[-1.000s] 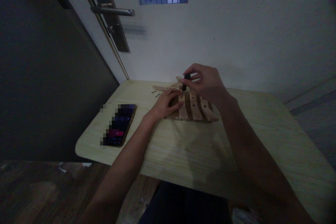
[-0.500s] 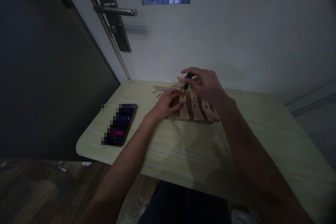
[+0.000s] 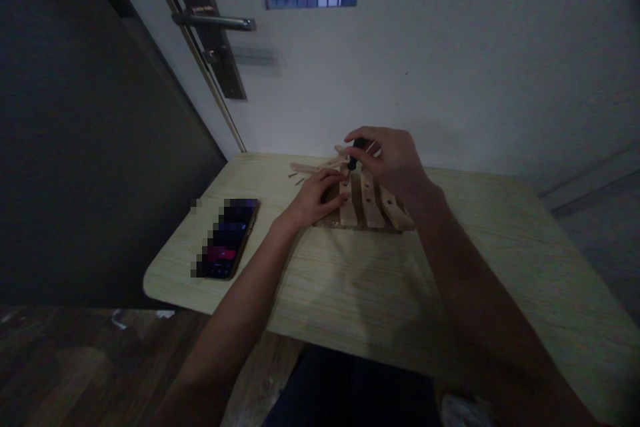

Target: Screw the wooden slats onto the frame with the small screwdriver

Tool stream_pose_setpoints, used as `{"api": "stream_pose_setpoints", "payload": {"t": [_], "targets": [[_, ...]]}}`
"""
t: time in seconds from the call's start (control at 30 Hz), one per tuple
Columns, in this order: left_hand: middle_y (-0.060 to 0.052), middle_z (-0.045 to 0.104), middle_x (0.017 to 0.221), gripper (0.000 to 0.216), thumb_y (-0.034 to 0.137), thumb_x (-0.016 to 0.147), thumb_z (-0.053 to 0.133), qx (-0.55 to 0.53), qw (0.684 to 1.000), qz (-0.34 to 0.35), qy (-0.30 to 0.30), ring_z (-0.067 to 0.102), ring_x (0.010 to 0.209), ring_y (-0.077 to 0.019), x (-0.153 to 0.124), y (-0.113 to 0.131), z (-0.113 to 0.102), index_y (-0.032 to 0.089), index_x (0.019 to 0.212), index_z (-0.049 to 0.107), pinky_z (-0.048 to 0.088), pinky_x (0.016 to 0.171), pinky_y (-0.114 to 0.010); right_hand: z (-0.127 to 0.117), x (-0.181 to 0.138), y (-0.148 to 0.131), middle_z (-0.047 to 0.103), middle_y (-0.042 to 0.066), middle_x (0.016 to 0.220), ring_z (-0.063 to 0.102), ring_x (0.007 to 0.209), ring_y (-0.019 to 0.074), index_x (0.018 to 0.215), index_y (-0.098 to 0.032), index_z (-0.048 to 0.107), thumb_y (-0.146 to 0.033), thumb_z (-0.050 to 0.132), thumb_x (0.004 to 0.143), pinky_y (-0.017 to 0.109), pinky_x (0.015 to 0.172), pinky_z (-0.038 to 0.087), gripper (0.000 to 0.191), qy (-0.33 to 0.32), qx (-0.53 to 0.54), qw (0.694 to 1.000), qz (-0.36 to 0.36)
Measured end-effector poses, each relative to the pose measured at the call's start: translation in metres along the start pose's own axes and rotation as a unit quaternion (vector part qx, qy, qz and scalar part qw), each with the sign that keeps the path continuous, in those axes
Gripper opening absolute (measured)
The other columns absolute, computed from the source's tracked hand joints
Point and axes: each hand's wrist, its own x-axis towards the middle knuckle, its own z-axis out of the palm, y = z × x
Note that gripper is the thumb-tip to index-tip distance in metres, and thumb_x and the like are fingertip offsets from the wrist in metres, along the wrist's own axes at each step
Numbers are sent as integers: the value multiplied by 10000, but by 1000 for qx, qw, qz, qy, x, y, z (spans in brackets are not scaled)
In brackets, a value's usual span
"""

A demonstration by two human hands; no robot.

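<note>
My right hand (image 3: 390,157) is closed around the black handle of a screwdriver (image 3: 353,161), whose shaft points down at a pale wooden piece (image 3: 349,212) with holes in it. Fingers apart, my left hand (image 3: 320,195) lies at the left side of that piece, its fingertips touching the wood. Two similar pieces, a middle one (image 3: 373,208) and a right one (image 3: 395,212), lie alongside on a brown base (image 3: 330,221). Behind the left hand are another wooden piece (image 3: 306,167) and a few small screws (image 3: 299,181). The screwdriver's tip is hard to make out.
The pale wood-grain table (image 3: 320,287) stands against a white door with a metal handle (image 3: 225,22). A phone (image 3: 230,240) with its screen lit lies on the table's left part. A dark panel (image 3: 90,167) rises at the left, beside the brown floor.
The whole view has shifted slightly. Both hands stay in nearly the same place on the wooden pieces, and the right fingers have changed their position on the screwdriver handle a little.
</note>
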Motion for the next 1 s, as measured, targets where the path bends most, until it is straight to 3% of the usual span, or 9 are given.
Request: {"api": "stream_pose_setpoints", "payload": {"t": [0.1,0.23,0.37,0.47,0.53,0.77,0.9,1.0], "targets": [[-151,641,1272,355,425,961,622,-1,1000,5,-2,617,1203,-294,0,0,0,192,1226,656,498,1056,-520,5,-3,7,759,118,1128,707,831,207,1254,-183,699,-293,603,891,381,817,583,391,6,15,999,-37],[-150,644,1263,353,425,959,628,-4,1000,10,1,623,1192,-292,1,-1,0,188,1219,656,509,1045,-517,8,-5,7,731,122,1226,705,1017,226,1275,-208,685,-250,475,934,392,866,594,403,3,32,999,-39],[-152,642,1265,356,434,965,620,1,1000,16,6,626,1188,-288,0,-3,2,183,1216,655,513,1048,-507,2,-3,-3,756,66,1011,704,810,194,1245,-222,690,-240,564,884,349,775,587,382,-2,40,999,-17],[-148,643,1267,352,431,965,621,4,1000,19,9,621,1196,-287,0,-4,2,187,1217,655,506,1055,-506,-2,1,-5,711,22,809,665,708,181,1069,-214,729,-275,671,838,331,737,563,246,3,24,1000,-11],[-141,645,1267,349,433,963,625,3,1000,18,9,620,1194,-285,0,-5,3,199,1221,654,503,1056,-508,-1,2,-2,710,29,793,659,705,182,958,-207,735,-316,697,835,333,741,559,168,8,15,1000,-10],[-144,645,1258,379,453,953,631,0,1000,8,5,623,1182,-285,0,-5,2,190,1224,663,505,1056,-494,5,-4,3,739,140,1191,711,828,210,1226,-176,704,-196,538,838,387,812,590,422,24,23,999,-21],[-156,639,1269,382,429,951,624,0,1000,7,-1,614,1201,-297,0,-5,2,168,1228,662,493,1067,-504,-1,-4,-6,758,70,983,678,696,176,1271,-194,677,-167,569,811,329,706,555,473,-9,37,999,-12],[-153,637,1278,379,443,958,613,3,1000,14,1,606,1212,-300,0,-5,2,179,1227,659,483,1071,-519,-4,-1,-9,692,6,773,616,627,160,1115,-205,716,-227,658,806,312,677,498,315,3,-1,1000,-3]]}}
